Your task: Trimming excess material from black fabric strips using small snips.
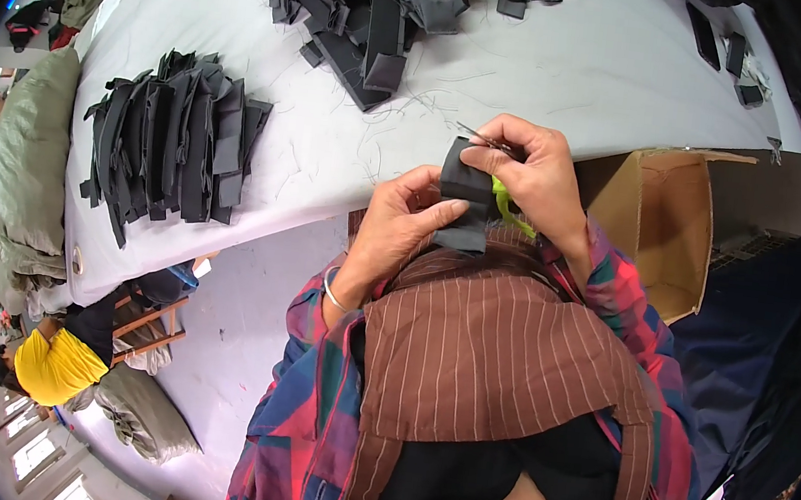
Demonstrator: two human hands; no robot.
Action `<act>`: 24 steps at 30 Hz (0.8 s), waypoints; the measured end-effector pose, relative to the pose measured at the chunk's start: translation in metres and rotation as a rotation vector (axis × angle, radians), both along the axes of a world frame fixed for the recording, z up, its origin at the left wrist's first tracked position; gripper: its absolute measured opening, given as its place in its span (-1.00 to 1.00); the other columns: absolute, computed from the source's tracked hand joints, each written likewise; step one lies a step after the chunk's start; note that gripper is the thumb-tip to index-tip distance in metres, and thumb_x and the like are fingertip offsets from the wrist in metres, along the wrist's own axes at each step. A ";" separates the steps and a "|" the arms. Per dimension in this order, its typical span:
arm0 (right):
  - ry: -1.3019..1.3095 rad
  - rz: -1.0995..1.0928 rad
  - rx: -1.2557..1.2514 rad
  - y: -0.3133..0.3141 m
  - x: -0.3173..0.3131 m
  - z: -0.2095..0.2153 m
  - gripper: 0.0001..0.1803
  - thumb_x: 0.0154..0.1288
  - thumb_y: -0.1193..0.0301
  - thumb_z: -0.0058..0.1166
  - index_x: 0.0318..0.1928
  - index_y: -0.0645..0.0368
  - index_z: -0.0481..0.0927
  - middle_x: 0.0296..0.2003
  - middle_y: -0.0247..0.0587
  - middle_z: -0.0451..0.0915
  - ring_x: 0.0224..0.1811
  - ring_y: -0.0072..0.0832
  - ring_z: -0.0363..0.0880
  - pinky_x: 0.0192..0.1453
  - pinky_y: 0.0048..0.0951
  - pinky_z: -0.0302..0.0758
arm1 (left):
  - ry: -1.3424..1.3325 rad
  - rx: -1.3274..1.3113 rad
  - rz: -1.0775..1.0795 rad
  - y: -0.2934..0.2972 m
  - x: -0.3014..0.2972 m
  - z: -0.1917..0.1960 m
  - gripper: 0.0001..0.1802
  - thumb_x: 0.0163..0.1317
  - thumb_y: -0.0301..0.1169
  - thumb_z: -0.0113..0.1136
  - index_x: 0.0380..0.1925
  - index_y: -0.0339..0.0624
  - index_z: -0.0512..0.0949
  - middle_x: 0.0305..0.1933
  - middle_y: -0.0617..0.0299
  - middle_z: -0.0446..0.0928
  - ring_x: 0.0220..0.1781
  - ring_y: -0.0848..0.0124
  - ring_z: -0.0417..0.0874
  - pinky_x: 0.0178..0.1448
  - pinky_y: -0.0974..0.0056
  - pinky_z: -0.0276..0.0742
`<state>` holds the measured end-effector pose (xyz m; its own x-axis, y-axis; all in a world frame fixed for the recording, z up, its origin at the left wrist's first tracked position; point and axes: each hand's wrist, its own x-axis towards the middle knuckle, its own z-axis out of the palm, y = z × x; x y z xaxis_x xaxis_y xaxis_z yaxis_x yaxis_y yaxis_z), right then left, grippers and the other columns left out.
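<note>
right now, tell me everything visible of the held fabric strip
The dark grey fabric strip looks matte and narrow, crossed by creases or seams. It points away from the body, near the edge of the white-covered table; the left hand grips its left side, the right hand its upper end.

White table (580, 63): dark fabric-strip stack (176, 141) left, loose strip heap (382, 26) beyond.
</note>
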<state>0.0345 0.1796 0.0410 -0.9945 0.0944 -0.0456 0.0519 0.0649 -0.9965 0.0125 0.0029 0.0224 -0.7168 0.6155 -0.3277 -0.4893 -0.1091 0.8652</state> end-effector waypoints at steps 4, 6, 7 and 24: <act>0.389 0.005 0.454 -0.007 0.009 0.002 -0.89 -0.04 0.52 0.26 -0.43 0.15 0.62 -0.53 -0.25 0.59 -0.53 -0.45 0.54 -0.43 -0.49 0.40 | 0.117 0.007 0.130 -0.005 -0.005 -0.030 -0.81 0.31 -0.49 0.14 -0.13 -0.36 0.54 -0.24 0.28 0.59 -0.27 0.59 0.56 -0.16 0.47 0.52; 0.543 0.071 0.629 -0.009 0.017 -0.007 -0.71 -0.27 0.69 0.11 -0.43 0.11 0.62 -0.61 -0.32 0.52 -0.57 -0.41 0.54 -0.49 -0.45 0.36 | 0.025 0.045 0.190 -0.005 -0.005 -0.023 -0.81 0.32 -0.49 0.13 -0.13 -0.37 0.54 -0.25 0.29 0.59 -0.29 0.59 0.56 -0.17 0.48 0.50; 0.512 0.085 0.671 -0.011 0.019 -0.015 -0.73 -0.26 0.67 0.14 -0.43 0.12 0.62 -0.59 -0.31 0.53 -0.59 -0.39 0.51 -0.50 -0.44 0.33 | -0.073 0.082 0.249 -0.003 -0.005 -0.018 -0.81 0.33 -0.49 0.11 -0.13 -0.38 0.54 -0.26 0.30 0.58 -0.30 0.59 0.55 -0.19 0.49 0.49; 0.313 0.065 0.346 0.010 0.025 -0.012 -0.70 0.00 0.52 0.26 -0.16 0.12 0.66 -0.48 -0.23 0.54 -0.47 -0.37 0.50 -0.35 -0.41 0.39 | -0.069 0.029 0.352 -0.009 -0.010 -0.007 -0.75 0.26 -0.42 0.21 -0.13 -0.36 0.61 -0.30 0.25 0.62 -0.36 0.60 0.58 -0.31 0.52 0.49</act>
<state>0.0598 0.1891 0.0294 -0.9598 -0.0121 0.2803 -0.2627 0.3890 -0.8830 0.0021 -0.0061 0.0156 -0.8631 0.3449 -0.3689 -0.4747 -0.3050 0.8256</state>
